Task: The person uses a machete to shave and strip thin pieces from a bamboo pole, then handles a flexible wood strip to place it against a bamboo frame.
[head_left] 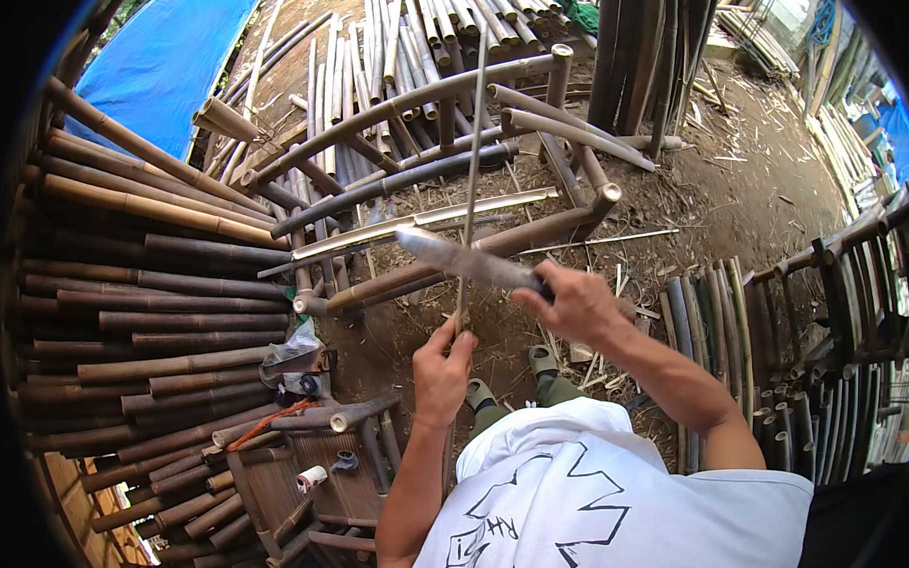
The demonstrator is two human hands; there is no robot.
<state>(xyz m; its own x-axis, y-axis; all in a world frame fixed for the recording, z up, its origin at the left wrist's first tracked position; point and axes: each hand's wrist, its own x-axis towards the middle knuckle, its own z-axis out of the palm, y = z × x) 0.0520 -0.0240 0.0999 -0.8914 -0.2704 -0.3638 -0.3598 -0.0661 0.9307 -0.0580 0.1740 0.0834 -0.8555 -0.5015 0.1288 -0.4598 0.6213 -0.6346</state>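
My left hand [442, 373] is closed round the lower end of a long thin bamboo strip [472, 163], which points up and away from me. In my right hand [578, 302] is the dark handle of a large knife [464, 261], its broad metal blade pointing left. The blade crosses the strip a short way above my left hand; whether it touches the strip I cannot tell. Just beyond both hands stands a bamboo frame [388, 104] made of jointed poles, with the strip passing in front of it.
Dark bamboo poles [176, 324] are stacked at the left. A bamboo stool [315, 459] holding small items stands at lower left. Upright poles [642, 57] rise beyond the frame. More bamboo pieces [711, 325] stand at right. Shavings litter the dirt floor [732, 194]. A blue tarp [167, 64] hangs far left.
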